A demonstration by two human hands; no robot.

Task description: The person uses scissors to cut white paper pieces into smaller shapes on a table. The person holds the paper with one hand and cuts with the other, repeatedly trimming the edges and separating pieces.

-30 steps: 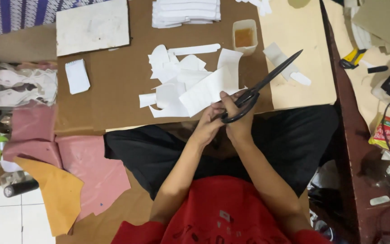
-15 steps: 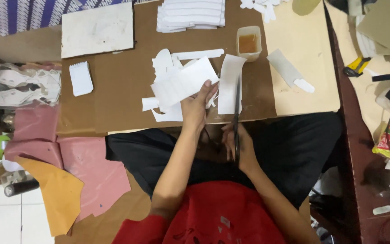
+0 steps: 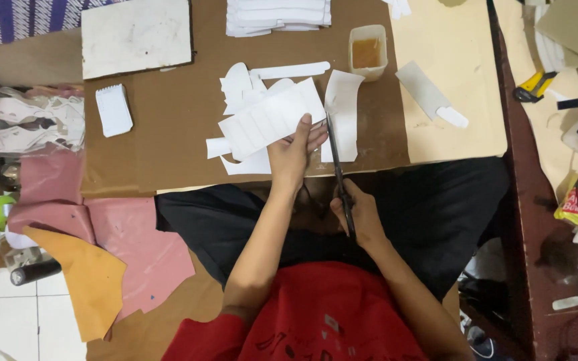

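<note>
My left hand (image 3: 294, 152) holds a white ruled sheet of paper (image 3: 270, 117) by its near corner, above the brown cardboard work surface (image 3: 168, 140). My right hand (image 3: 361, 215) grips black scissors (image 3: 339, 175) by the handles. The blades point away from me, and their tip reaches the right edge of the held sheet. A curved white strip (image 3: 342, 113) lies just right of the blades. Under the sheet lie several white paper cutouts (image 3: 242, 87).
A small plastic cup of amber glue (image 3: 367, 51) stands beyond the strip. A stack of white sheets (image 3: 279, 15), a white board (image 3: 136, 35) and a small notepad (image 3: 114, 109) lie farther back. Pink and orange material pieces (image 3: 102, 247) are at my left. A beige board (image 3: 449, 80) lies right.
The scissors have swung from pointing up and right to pointing straight away from me. My left hand has left the scissors, taken the ruled sheet and lifted it to the blades.
</note>
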